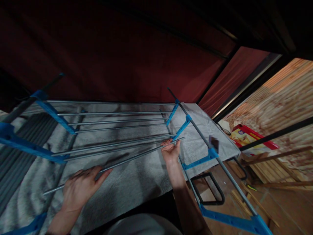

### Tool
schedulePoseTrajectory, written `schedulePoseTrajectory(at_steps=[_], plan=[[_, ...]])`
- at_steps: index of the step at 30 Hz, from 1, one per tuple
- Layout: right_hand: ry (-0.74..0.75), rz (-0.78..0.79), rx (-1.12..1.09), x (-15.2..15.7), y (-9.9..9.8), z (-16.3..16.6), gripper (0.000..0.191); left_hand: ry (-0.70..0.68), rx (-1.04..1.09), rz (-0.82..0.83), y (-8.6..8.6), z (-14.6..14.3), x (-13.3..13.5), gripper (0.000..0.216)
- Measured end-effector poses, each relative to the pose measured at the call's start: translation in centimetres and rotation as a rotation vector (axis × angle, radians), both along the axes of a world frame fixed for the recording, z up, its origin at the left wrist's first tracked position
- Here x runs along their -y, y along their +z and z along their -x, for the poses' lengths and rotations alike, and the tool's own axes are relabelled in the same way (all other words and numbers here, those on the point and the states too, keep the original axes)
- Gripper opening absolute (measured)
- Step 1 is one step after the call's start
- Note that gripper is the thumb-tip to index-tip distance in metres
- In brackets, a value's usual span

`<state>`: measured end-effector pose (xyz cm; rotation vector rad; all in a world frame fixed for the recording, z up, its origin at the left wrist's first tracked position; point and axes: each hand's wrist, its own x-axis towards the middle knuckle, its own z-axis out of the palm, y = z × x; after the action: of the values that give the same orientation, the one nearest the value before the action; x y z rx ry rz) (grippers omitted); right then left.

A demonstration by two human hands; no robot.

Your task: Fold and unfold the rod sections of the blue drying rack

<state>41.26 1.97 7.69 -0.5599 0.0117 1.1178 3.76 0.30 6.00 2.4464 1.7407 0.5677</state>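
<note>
A thin grey metal rod (137, 156) slants across the middle of the view, held in both hands. My left hand (80, 186) is closed round it near its left end, which sticks out past the wrist. Near the other end my right hand (171, 150) grips it, and the tip pokes out just below a blue plastic bracket (181, 128). Around them lies a rack frame with blue brackets on thicker poles (199, 130). Several rods (117, 113) span from the left brackets (55, 116) to the right ones. The rod in my hands is apart from the left bracket (31, 148).
The frame rests on a grey cloth-covered surface (137, 182). A bundle of grey tubes (26, 143) lies at the left. Dark red fabric (122, 65) hangs behind. On the right are a red and yellow box (254, 137), wooden slats (281, 171) and a black metal frame (210, 189).
</note>
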Motion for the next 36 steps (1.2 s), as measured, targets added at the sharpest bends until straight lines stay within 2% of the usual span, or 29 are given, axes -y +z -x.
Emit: schedulePoseTrajectory(at_steps=[3, 5, 12, 16, 20, 25, 28, 32, 36], plan=[[-0.016, 0.012, -0.03, 0.1, -0.3, 0.3, 0.061, 0.01, -0.164, -0.071, 0.1, -0.1, -0.2, 0.068], [-0.014, 0.024, -0.021, 0.2, -0.5, 0.1, 0.061, -0.008, -0.201, -0.115, 0.0, -0.1, -0.4, 0.067], [0.034, 0.097, 0.032, 0.5, -1.5, -0.9, 0.043, -0.146, -0.103, -0.308, 0.8, -1.0, -0.7, 0.047], [0.1, 0.075, 0.076, 0.8, -2.2, -1.0, 0.03, -0.179, -0.046, -0.253, 1.4, -1.5, -1.1, 0.039], [0.129, 0.011, 0.122, 1.1, -2.3, -1.4, 0.035, -0.149, -0.068, -0.174, 1.8, -1.3, -1.3, 0.033], [0.111, -0.07, 0.178, 1.3, -2.8, -3.3, 0.044, -0.084, -0.132, -0.157, 2.7, -1.5, -1.1, 0.019], [0.11, -0.051, 0.151, 1.3, -3.5, -4.7, 0.043, -0.075, -0.176, -0.145, 3.3, -2.2, -1.4, 0.022], [0.139, 0.052, 0.097, 1.4, -4.3, -5.8, 0.038, -0.094, -0.222, -0.11, 4.0, -3.0, -2.4, 0.03], [0.139, 0.063, 0.097, 1.5, -4.3, -5.8, 0.041, -0.133, -0.241, -0.098, 5.0, -2.8, -3.4, 0.021]])
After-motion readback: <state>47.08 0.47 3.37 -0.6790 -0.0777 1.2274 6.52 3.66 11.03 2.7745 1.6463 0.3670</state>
